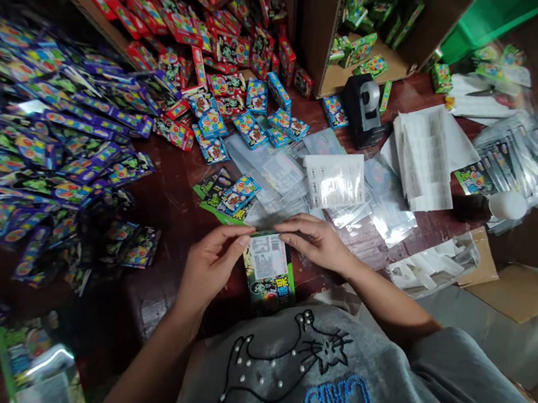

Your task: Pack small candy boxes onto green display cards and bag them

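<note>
Close to my body, a green and black printed packet (268, 263) with a white label lies between my two hands. My left hand (216, 257) pinches its far left corner between thumb and fingers. At the far right corner, my right hand (316, 241) grips the same edge, thumb below the fingers. Just beyond my hands lie green and black cards (210, 197) with a small blue box (240, 195) on top. Clear plastic sleeves (272, 172) and a sheet of round stickers (335, 180) are spread past my right hand.
Purple packets (62, 130) heap up at the left. Red boxes (174, 16) spill from a carton at the back. A tape dispenser (363, 108) stands near another carton (320, 44) of green boxes. At the right are filled sleeves (529, 155) and a white-capped bottle (506, 206).
</note>
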{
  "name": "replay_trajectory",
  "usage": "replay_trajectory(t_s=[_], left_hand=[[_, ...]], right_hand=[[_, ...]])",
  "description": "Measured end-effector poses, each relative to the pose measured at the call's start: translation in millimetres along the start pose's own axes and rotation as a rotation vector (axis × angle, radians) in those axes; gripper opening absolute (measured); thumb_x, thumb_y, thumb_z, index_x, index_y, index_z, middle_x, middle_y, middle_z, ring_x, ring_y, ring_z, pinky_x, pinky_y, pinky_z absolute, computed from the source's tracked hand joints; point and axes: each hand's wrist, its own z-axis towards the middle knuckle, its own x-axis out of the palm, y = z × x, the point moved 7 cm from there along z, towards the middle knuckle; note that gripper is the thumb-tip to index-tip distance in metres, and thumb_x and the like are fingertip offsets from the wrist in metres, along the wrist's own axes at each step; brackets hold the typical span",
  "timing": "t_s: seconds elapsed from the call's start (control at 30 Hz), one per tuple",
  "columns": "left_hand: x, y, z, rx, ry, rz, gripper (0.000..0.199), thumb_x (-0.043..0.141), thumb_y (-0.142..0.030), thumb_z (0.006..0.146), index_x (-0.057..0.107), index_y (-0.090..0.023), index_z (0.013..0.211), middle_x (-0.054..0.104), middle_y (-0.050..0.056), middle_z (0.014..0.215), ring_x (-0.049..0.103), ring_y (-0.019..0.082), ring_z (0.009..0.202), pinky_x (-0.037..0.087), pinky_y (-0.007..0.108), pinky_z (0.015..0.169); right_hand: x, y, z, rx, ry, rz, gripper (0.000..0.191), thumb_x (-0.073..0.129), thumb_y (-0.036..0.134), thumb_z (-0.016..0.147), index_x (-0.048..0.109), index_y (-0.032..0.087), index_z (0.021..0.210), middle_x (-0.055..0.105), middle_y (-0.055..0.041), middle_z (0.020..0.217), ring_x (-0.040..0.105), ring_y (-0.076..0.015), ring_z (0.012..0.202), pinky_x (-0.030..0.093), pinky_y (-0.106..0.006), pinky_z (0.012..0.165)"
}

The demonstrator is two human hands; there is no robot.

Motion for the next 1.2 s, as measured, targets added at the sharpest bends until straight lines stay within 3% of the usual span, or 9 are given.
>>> replay_trajectory(t_s=[0.13,0.27,0.4,0.53,0.63,0.8,0.93,1.07,1.2], left_hand=[[2.7,-5,9,-0.053,0.101,0.037,0.030,0.083,-0.051,0.088,0.081,-0.022,0.096,0.085,0.007,0.108,0.079,0.024,0.105,0.060,0.038,0.104],[4.7,-9,20,-0.152,0.112,0.042,0.036,0.087,-0.056,0.083,0.081,-0.022,0.094,0.085,0.006,0.098,0.079,0.023,0.092,0.062,0.035,0.090],[8.3,-14,25,-0.155,0.212,0.097,0.042,0.087,-0.063,0.080,0.085,-0.023,0.094,0.086,0.009,0.105,0.080,0.026,0.099,0.062,0.041,0.101],[8.5,-12,25,-0.094,0.275,0.069,0.044,0.092,-0.064,0.075,0.082,-0.023,0.090,0.086,0.010,0.106,0.080,0.027,0.103,0.063,0.044,0.105],[5.4,-3,29,-0.042,0.296,0.158,0.042,0.086,-0.065,0.082,0.081,-0.024,0.090,0.085,0.009,0.106,0.081,0.026,0.101,0.064,0.042,0.101],[3.0,-3,51,0.244,0.283,0.540,0.037,0.072,-0.065,0.093,0.081,-0.029,0.088,0.082,0.007,0.109,0.077,0.028,0.100,0.061,0.041,0.098],[34.7,-41,77,0.521,0.201,0.681,0.029,0.073,-0.057,0.095,0.081,-0.030,0.091,0.076,0.010,0.120,0.072,0.031,0.112,0.055,0.045,0.111],[97.1,-81,119,0.629,0.188,0.585,0.058,0.092,-0.046,0.079,0.074,-0.026,0.130,0.064,0.015,0.150,0.059,0.038,0.143,0.042,0.054,0.127],[135.8,-77,154,0.499,0.361,0.486,0.041,0.083,-0.035,0.086,0.074,-0.024,0.124,0.078,0.009,0.116,0.073,0.030,0.110,0.055,0.049,0.108]], right_hand=[[0,-8,11,0.228,0.040,0.140,0.025,0.083,0.043,0.094,0.080,0.019,0.092,0.078,-0.0038,0.090,0.071,-0.0157,0.086,0.058,-0.033,0.084],[-2,-25,16,0.508,-0.001,0.332,0.039,0.096,0.049,0.075,0.077,0.017,0.086,0.074,0.0008,0.082,0.063,-0.0112,0.074,0.053,-0.029,0.075],[-7,-32,13,0.561,0.063,0.365,0.036,0.094,0.049,0.078,0.079,0.018,0.087,0.078,-0.0003,0.086,0.065,-0.0115,0.077,0.054,-0.030,0.079],[-7,-30,4,0.471,0.187,0.299,0.034,0.082,0.052,0.093,0.082,0.019,0.098,0.080,-0.0018,0.089,0.068,-0.0128,0.079,0.058,-0.031,0.080],[-18,-14,7,0.206,0.265,0.084,0.031,0.077,0.048,0.099,0.082,0.020,0.112,0.081,-0.0090,0.114,0.074,-0.0197,0.107,0.060,-0.038,0.099],[-108,-2,32,-0.077,0.033,-0.651,0.044,0.072,0.039,0.103,0.070,0.020,0.142,0.059,-0.0182,0.160,0.055,-0.0345,0.146,0.045,-0.059,0.123],[-166,-25,54,0.099,0.045,-0.999,0.070,0.087,0.032,0.089,0.061,0.013,0.152,0.064,-0.0219,0.155,0.057,-0.0402,0.134,0.045,-0.058,0.116],[-170,-35,62,0.174,0.052,-0.971,0.052,0.087,0.026,0.088,0.069,0.012,0.134,0.078,-0.0173,0.125,0.063,-0.0331,0.112,0.047,-0.048,0.106],[-177,-26,45,0.122,-0.113,-0.597,0.028,0.082,0.034,0.094,0.071,0.019,0.115,0.077,-0.0075,0.111,0.066,-0.0234,0.100,0.049,-0.037,0.096]])
